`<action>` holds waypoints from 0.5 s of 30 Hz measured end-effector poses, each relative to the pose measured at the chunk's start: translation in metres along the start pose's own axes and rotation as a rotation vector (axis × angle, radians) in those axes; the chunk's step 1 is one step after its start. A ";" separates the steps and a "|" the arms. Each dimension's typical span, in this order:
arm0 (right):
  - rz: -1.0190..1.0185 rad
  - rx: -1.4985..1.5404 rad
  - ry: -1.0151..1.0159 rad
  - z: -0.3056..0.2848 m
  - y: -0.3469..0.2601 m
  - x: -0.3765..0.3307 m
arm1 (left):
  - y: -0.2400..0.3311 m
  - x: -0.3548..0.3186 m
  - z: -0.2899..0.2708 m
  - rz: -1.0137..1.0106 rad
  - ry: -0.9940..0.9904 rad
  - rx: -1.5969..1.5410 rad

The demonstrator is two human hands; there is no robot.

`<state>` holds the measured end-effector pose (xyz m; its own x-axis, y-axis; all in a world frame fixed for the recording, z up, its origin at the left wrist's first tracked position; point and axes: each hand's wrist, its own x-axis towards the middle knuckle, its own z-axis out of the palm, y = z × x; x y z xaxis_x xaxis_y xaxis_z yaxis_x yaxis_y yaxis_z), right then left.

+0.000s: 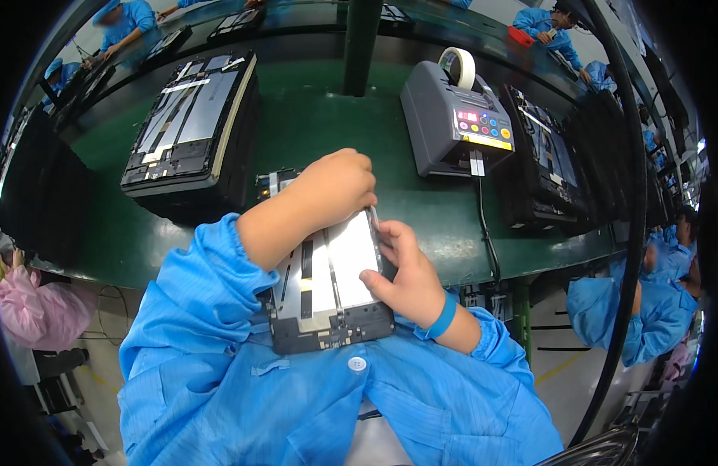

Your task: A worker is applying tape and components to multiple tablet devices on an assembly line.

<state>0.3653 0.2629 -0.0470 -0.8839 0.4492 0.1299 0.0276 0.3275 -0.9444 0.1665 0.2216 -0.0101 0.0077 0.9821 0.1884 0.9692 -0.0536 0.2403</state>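
Tabletop: We see a long green tabletop (328, 124) that bends across the top half of the view.
Left stack: A tall pile of dark trays (189, 167) sits on the tabletop to our left. An open flat device (189, 116) with its grey insides showing lies on top of it.
Right stack: More dark trays (545, 167) stand on the right, just beside the grey machine.
Tape machine: A grey tape machine (452, 124) sits on the tabletop past our hands. It has coloured buttons on its front, and a pale roll of tape (458, 67) on top.
Flat device: We hold an open flat device (328, 283) right in front of us, at the near edge of the tabletop and close to our chest. Its inside faces up, with shiny silver plates and a dark strip at the bottom.
Left hand: Our left hand (335, 185) is curled up tight over the far end of the flat device. Its fingertips pinch down at the top right corner. We cannot tell if something small is in the pinch.
Right hand: Our right hand (401, 268) grips the right edge of the flat device. The thumb lies on the silver plate and the fingers wrap round the side.
Wrist band: A blue band (443, 317) goes round our right wrist.
Other people: People in blue coats work far off at the top and at the right.
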 end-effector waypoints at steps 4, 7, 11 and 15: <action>0.034 0.064 -0.015 -0.016 0.005 0.015 | -0.005 -0.028 0.002 0.036 0.124 -0.033; 0.003 0.041 0.036 -0.033 0.006 0.050 | -0.003 -0.044 -0.002 0.006 0.167 -0.048; 0.143 -0.055 -0.043 -0.029 -0.003 0.098 | -0.003 -0.056 -0.004 0.005 0.255 0.023; 0.092 -0.233 -0.050 -0.014 0.017 0.124 | -0.003 -0.060 -0.002 -0.053 0.263 -0.003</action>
<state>0.2629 0.3353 -0.0429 -0.8946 0.4462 0.0257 0.2110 0.4723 -0.8558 0.1630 0.1623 -0.0200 -0.1073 0.9028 0.4165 0.9657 -0.0049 0.2595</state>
